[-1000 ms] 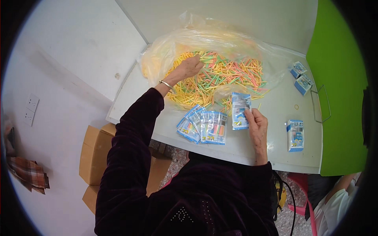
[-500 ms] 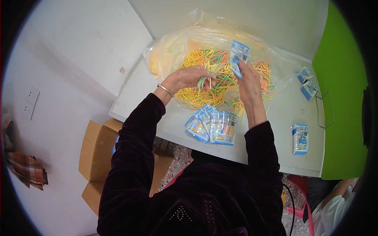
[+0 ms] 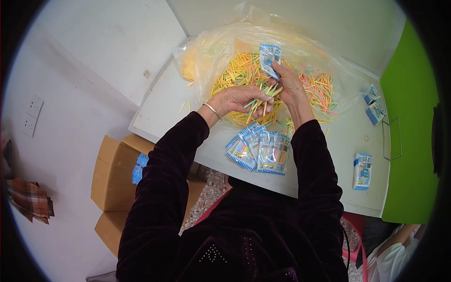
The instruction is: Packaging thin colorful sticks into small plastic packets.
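Observation:
A small bunch of thin yellow and green sticks is pinched in the fingers of my left hand, which wears a silver bangle. Just to its right, my right hand grips a small blue-and-white plastic packet, held upright. The two hands nearly meet, and I cannot tell whether the right fingers touch the bunch. Below and behind them lies a large heap of yellow, green and pink sticks on a clear plastic bag. Several filled packets overlap near the table's front edge, with coloured sticks showing through.
At the right of the white table lie a stack of packets, two small bundles, a rubber band and a wire handle. A green panel stands beyond. An open cardboard box holding blue packets sits lower left.
My right hand has brought the packet left and down toward the bunch. My left hand has moved slightly right with its sticks, so the hands are closer together. The view has shifted a little.

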A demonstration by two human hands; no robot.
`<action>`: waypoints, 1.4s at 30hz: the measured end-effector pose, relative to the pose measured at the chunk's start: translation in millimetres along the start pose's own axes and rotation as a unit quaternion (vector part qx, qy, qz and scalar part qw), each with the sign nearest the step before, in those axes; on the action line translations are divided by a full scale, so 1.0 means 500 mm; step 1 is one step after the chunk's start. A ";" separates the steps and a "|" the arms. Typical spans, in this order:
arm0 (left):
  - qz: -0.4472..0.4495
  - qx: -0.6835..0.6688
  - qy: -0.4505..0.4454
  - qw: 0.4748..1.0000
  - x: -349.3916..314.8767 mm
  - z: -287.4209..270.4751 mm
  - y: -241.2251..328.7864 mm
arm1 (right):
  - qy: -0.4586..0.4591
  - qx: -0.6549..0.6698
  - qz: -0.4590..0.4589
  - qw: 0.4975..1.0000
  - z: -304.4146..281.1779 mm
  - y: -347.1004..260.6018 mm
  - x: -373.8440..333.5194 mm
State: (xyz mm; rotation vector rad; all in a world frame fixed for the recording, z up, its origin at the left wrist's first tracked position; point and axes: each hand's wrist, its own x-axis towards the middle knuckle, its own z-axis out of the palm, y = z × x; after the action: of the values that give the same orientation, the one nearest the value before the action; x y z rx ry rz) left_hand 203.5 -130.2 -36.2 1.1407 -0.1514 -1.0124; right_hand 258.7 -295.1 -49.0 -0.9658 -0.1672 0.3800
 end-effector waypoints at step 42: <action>0.433 0.043 0.327 0.839 0.095 0.152 -0.074 | 0.121 0.366 -0.138 0.912 0.025 0.082 -0.092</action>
State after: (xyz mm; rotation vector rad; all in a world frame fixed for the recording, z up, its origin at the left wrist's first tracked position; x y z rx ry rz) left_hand 165.3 -218.7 -49.3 1.2507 -0.1400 0.2124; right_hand 202.6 -282.2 -74.4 -0.2300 0.0690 0.0401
